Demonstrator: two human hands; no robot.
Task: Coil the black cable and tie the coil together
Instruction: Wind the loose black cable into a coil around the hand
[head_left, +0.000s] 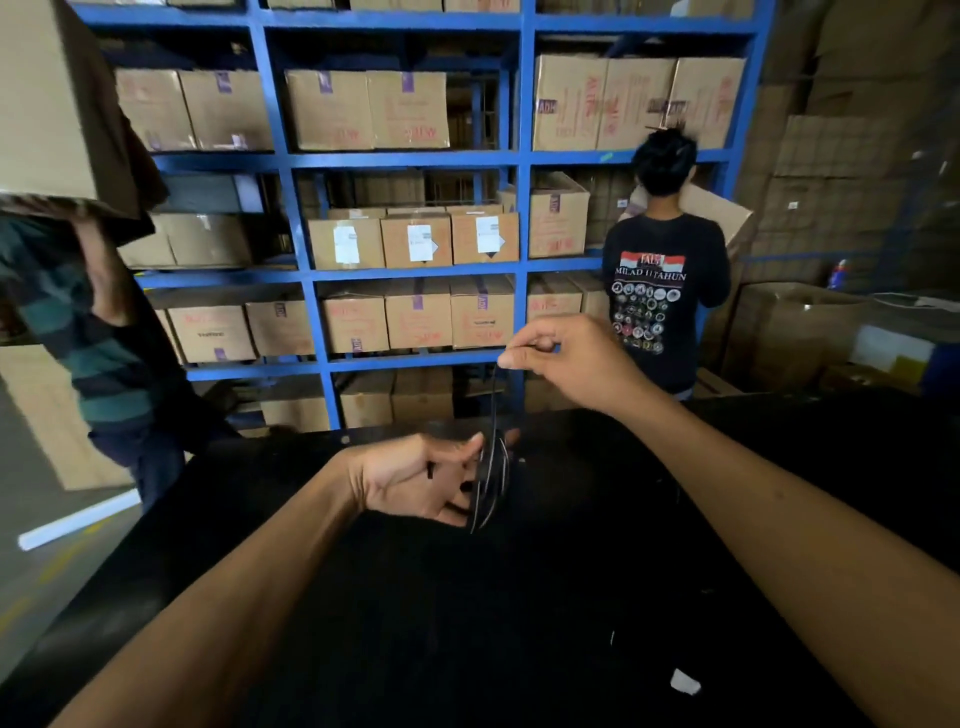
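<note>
The black cable (491, 470) is wound in several loops, seen edge-on, over the fingers of my left hand (421, 478), which grips the coil above a black table (467, 623). One strand rises straight up from the coil to my right hand (566, 358). That hand is raised higher and farther away, pinching the strand between thumb and forefinger. The strand looks taut between the two hands. Against the dark table I cannot make out the rest of the cable.
Behind the table stands a blue shelf rack (522, 208) full of cardboard boxes. A person in a black printed shirt (660, 291) faces the rack at right. A person (78, 322) at left carries a large box (57, 104). A small white scrap (684, 682) lies on the table.
</note>
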